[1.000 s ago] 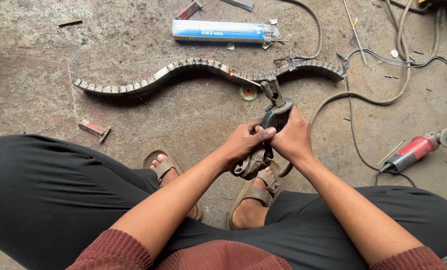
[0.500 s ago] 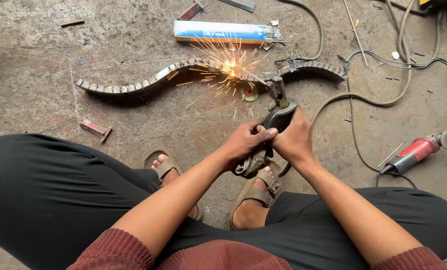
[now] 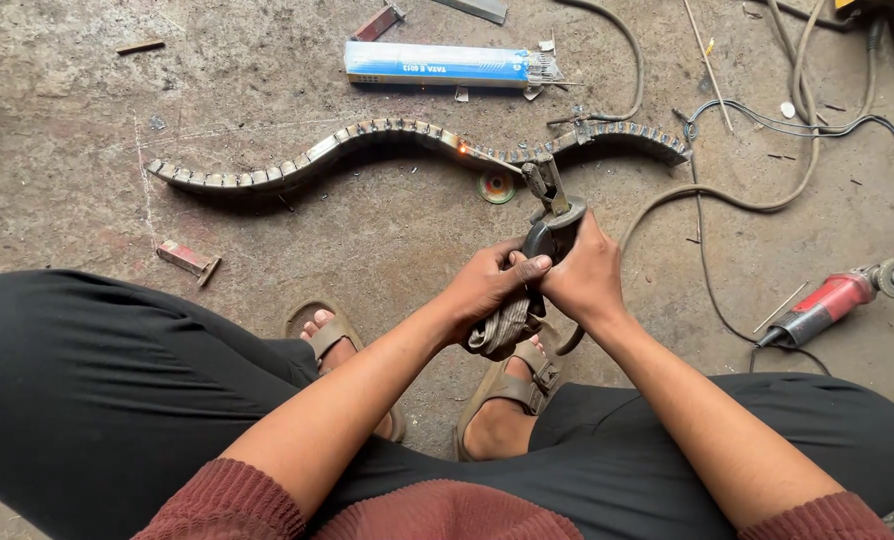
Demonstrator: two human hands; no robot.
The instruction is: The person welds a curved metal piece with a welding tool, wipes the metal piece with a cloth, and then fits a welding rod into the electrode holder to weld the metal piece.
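Gripping the holder (image 3: 550, 228) with both fists closed, the left hand (image 3: 489, 287) around its cloth-wrapped handle and the right hand (image 3: 587, 275) just beside, steadies the rod (image 3: 495, 161). Its tip glows on the wavy strip (image 3: 387, 135) lying on the floor (image 3: 67, 90) beyond the feet. A braced, steady grip probably suits best; grinder (image 3: 832, 300) lies well right.
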